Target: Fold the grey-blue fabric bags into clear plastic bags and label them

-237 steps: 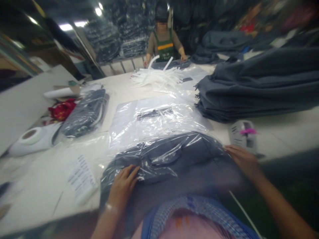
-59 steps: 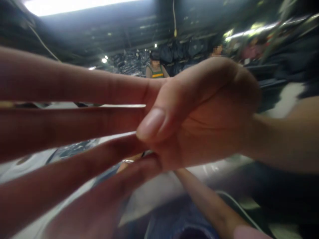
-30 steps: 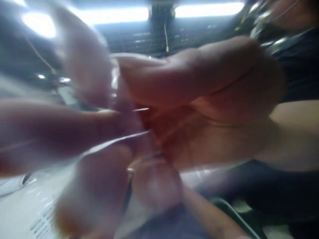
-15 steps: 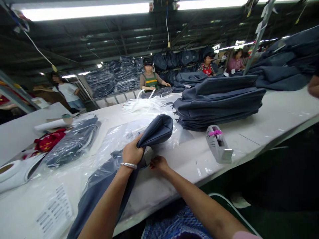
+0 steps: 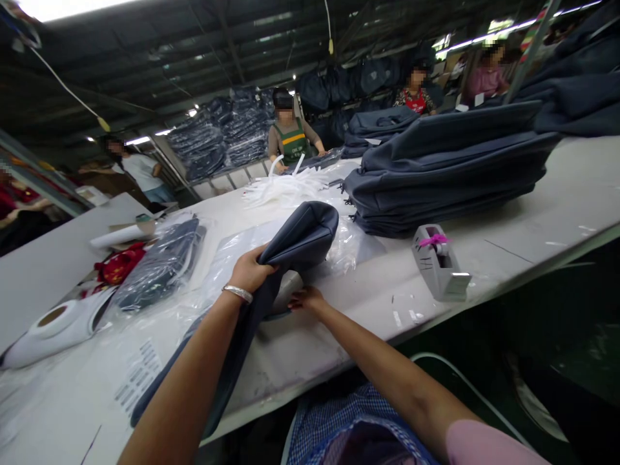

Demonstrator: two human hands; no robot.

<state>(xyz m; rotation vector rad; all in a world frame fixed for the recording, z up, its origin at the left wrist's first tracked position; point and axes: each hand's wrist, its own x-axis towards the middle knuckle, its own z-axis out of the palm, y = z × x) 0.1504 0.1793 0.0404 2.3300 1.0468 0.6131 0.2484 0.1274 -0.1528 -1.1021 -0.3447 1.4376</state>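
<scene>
My left hand (image 5: 249,270), with a bangle at the wrist, grips a folded dark blue garment (image 5: 300,237) and lifts its folded end off the white table (image 5: 533,219). The rest of the garment hangs down over the table's near edge. My right hand (image 5: 305,299) reaches under the raised fold, fingers curled on the plastic bag (image 5: 232,258) beneath; what they pinch is hidden. Clear plastic bags lie spread under and behind the garment.
A grey tape dispenser (image 5: 440,261) stands to the right. Behind it sits a tall stack of folded dark garments (image 5: 445,168). A bagged garment (image 5: 162,265), red cloth (image 5: 116,266) and a white roll (image 5: 53,323) lie left. Several people work across the table.
My hands were close against the camera a second or two ago; they have dropped to the table. Since half a second ago the view shifted slightly and the raised fold stays in my left hand.
</scene>
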